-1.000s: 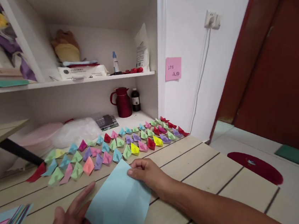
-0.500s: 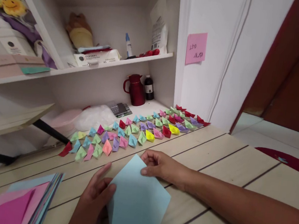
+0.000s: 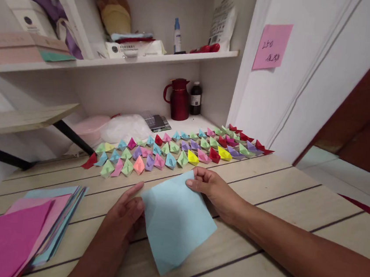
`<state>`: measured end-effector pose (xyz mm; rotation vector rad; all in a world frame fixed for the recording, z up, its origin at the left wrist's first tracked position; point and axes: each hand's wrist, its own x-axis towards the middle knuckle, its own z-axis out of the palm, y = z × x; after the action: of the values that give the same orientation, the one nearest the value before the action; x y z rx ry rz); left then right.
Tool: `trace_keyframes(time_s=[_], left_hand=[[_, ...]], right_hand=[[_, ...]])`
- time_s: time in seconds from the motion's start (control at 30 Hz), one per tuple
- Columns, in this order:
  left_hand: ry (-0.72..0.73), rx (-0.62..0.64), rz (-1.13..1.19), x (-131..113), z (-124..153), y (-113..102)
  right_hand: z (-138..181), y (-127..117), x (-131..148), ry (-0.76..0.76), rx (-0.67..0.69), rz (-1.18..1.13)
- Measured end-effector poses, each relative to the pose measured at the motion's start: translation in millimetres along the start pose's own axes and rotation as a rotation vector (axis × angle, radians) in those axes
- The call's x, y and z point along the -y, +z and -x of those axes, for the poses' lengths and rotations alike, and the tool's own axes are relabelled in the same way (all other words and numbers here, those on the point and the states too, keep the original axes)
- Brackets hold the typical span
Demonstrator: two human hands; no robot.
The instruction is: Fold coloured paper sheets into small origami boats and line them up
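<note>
A light blue square sheet of paper [image 3: 178,221] is held up over the table between my two hands. My right hand [image 3: 211,189] pinches its upper right corner between thumb and fingers. At the left corner, my left hand [image 3: 127,209] grips the edge with the thumb, its index finger stretched out; the other fingers are partly hidden behind the sheet. Beyond the sheet stand several rows of small folded paper boats [image 3: 170,160] in many colours. A stack of coloured paper [image 3: 12,235], bright pink on top, lies to the left of my left hand.
Behind the boats, a white shelf unit [image 3: 139,65] holds a red jug [image 3: 179,99], a dark bottle [image 3: 195,99] and a plastic bag [image 3: 127,128]. A small raised wooden stand [image 3: 24,119] is at the left. A pink note [image 3: 272,46] sticks to the wall.
The blue sheet has turned and been lifted at its upper corner, so its lower corner now shows. My right hand has risen with that corner. The camera view has shifted.
</note>
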<state>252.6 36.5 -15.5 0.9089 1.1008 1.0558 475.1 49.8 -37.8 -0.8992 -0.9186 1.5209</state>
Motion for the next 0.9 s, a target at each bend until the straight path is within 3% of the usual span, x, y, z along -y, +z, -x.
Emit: trace_keyframes(time_s=[0.27,0.5,0.67,0.77,0.9], left_hand=[[-0.077,0.152,-0.044,5.5,4.9,4.0],[-0.115,0.02,0.024,6.9,2.8,0.5],[-0.106,-0.004,0.045,3.9,4.3,0.4],[-0.049,-0.036,0.052,5.3,4.7,0.6],[0.008,-0.161,0.055,9.4,-2.5,-3.4]], right_hand=[[2.0,0.9,0.3,-0.063,-0.066,0.017],[11.5,10.3,-0.4,0.026,0.014,0.037],[11.5,11.3,-0.1,-0.067,0.07,0.133],[11.2,10.0,-2.6,-0.098,0.181,0.303],[12.3,8.7,-5.7,-0.099,0.178,0.597]])
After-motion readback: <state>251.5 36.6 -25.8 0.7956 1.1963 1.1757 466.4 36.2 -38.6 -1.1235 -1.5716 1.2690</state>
